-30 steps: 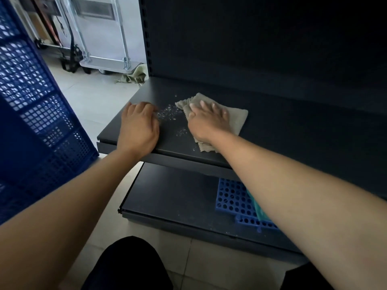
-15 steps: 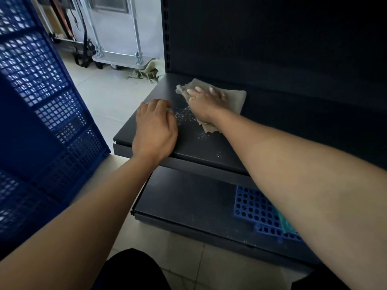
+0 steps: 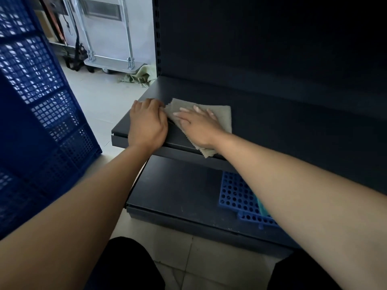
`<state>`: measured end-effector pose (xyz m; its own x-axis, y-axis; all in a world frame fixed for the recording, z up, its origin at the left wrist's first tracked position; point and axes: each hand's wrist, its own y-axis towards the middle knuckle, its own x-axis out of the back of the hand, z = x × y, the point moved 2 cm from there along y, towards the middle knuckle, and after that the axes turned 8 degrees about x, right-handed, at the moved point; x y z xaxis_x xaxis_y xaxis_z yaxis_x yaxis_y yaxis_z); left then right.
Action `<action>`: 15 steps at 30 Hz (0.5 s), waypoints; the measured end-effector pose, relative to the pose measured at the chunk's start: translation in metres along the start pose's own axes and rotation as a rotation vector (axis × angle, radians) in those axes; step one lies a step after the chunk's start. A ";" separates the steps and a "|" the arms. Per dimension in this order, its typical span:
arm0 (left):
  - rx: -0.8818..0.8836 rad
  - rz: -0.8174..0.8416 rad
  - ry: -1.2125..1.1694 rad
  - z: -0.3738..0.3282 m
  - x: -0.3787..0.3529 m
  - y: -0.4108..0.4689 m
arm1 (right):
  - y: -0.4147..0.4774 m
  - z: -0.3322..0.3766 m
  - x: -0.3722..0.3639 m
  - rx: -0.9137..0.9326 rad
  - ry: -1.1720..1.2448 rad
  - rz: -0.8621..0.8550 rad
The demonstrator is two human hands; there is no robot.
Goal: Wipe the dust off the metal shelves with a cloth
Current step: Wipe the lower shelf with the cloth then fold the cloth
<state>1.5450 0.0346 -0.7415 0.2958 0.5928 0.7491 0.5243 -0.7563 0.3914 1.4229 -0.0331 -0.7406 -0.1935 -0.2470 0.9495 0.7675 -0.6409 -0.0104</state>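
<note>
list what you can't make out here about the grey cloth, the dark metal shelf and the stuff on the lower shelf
Head view only:
- Dark metal shelf under the grey cloth: hidden by cloth and flat right hand, so any dust there is unseen.
- Left hand: fingertips curled under; whether they pinch the cloth's corner is unclear.
- Blue perforated plastic tray on the lower shelf: right forearm covers it, contents unreadable.
- Shelf's right end: lost in shadow.

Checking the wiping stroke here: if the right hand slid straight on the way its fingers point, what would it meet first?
The right hand, flat on the cloth, points left along the upper shelf. It would probably meet the left hand first, whose fingers already touch the cloth's edge.
</note>
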 end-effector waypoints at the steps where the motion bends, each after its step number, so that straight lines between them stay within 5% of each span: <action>1: -0.007 0.009 0.015 0.000 0.001 -0.002 | -0.009 -0.005 0.002 -0.025 -0.011 -0.001; 9: -0.006 0.059 0.059 0.021 0.008 -0.004 | -0.039 -0.027 0.007 -0.313 -0.094 -0.031; 15: 0.014 0.046 0.045 0.043 0.016 0.006 | -0.003 0.024 -0.008 -0.276 -0.126 -0.004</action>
<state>1.5871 0.0513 -0.7498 0.2840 0.5445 0.7892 0.5223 -0.7781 0.3489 1.4367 -0.0115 -0.7403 -0.1056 -0.1632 0.9809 0.5683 -0.8194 -0.0751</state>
